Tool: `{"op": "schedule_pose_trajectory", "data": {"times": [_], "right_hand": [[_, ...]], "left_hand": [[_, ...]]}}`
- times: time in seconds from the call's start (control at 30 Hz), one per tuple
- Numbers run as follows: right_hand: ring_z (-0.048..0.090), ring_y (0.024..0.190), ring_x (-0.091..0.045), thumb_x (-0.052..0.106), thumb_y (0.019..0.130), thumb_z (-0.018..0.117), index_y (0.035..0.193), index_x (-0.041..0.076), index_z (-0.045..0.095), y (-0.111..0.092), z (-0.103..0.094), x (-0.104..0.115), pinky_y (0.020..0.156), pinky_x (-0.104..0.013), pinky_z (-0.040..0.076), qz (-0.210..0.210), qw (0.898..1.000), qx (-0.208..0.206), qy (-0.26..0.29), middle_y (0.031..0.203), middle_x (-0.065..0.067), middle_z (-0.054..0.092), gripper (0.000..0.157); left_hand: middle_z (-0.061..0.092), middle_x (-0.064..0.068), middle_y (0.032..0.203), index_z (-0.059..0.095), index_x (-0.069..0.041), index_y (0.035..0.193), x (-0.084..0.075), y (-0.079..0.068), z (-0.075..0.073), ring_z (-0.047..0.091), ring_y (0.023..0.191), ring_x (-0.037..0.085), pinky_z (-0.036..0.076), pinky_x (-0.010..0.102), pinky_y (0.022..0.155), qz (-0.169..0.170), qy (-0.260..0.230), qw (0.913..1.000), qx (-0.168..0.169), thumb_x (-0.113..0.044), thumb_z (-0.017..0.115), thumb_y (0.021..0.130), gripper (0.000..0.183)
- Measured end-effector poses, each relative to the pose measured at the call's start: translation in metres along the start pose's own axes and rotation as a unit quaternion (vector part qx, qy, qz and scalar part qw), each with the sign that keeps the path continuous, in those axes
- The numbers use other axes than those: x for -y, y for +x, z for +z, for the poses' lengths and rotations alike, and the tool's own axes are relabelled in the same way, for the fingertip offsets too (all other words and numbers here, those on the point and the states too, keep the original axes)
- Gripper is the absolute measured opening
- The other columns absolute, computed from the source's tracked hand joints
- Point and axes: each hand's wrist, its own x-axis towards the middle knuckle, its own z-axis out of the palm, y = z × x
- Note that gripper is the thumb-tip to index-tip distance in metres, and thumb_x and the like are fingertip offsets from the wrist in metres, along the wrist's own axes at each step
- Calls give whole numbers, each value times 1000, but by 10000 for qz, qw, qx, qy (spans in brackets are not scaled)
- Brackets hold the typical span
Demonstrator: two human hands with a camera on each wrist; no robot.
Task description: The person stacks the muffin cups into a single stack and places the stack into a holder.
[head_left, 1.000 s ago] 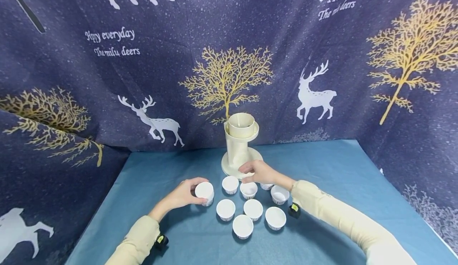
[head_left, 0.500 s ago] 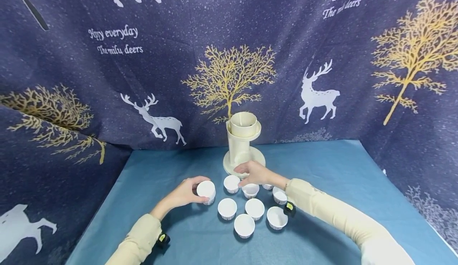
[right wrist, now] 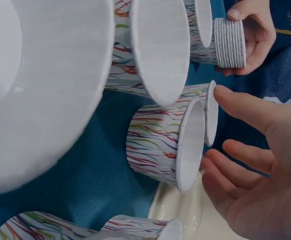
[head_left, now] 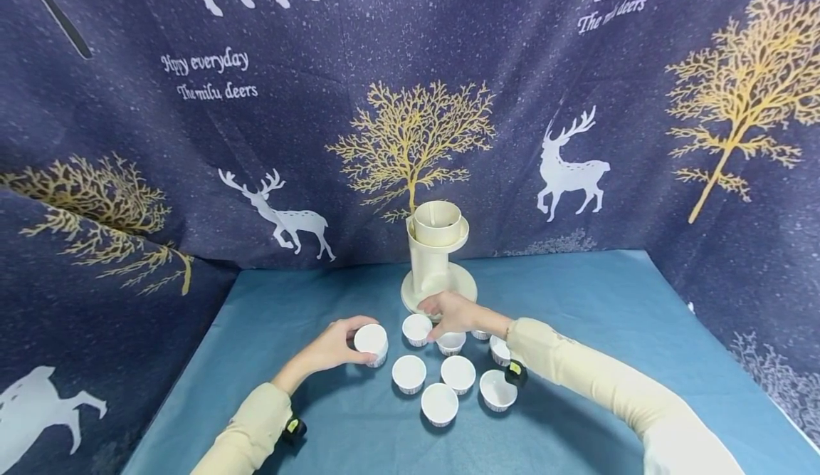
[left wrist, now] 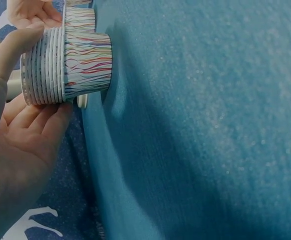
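My left hand [head_left: 336, 347] grips a nested stack of paper baking cups [left wrist: 65, 67] between thumb and fingers. The cups are white inside, with coloured wavy lines outside, and the stacked rims show in the left wrist view. My right hand [head_left: 453, 311] reaches over the back row of single cups, fingers loosely bent and spread. Its thumb tip lies close to the rim of the back left paper cup [head_left: 417, 330]; whether it touches, I cannot tell. Just below that hand stands another paper cup [right wrist: 160, 142], partly covered in the head view.
Several more single cups stand upright in front, including a front cup [head_left: 439, 404] and a right cup [head_left: 497, 391]. Behind the right hand rises a cream stand [head_left: 428, 268] with a round base and a cylinder [head_left: 438, 224] on top. A patterned curtain [head_left: 282, 133] hangs behind the blue tabletop [head_left: 564, 283].
My right hand has moved left and slightly closer to the back left cup. The left hand keeps its grip on the stack, and the head view has shifted slightly.
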Motion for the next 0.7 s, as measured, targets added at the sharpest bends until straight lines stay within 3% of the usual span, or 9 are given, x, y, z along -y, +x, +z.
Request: {"op": "schedule_pose_trajectory", "data": {"times": [0.13, 0.3, 0.7], "right_hand": [[64, 108, -31, 12, 71, 84, 126, -6, 57, 2, 1, 1, 95, -39, 50, -57, 9998, 103, -177, 117, -19, 67, 64], [65, 107, -30, 13, 70, 84, 126, -4, 58, 5, 0, 6, 94, -37, 50, -80, 9990, 143, -407, 116, -18, 67, 63], [67, 101, -28, 14, 69, 84, 117, -2, 64, 11, 5, 4, 89, -34, 52, -286, 9972, 112, -684, 109, -15, 71, 55]], "left_hand": [[65, 20, 116, 57, 5, 125, -6, -1, 0, 63, 99, 28, 49, 24, 84, -48, 30, 10000, 13, -9, 80, 77, 55], [65, 14, 117, 57, -2, 126, 18, 3, 2, 62, 99, 20, 48, 20, 83, -84, 66, 9999, -55, -16, 82, 77, 57], [66, 10, 114, 59, -6, 125, 21, 5, 2, 62, 95, 10, 49, 20, 82, 21, 18, 10000, -5, -24, 83, 76, 57]]}}
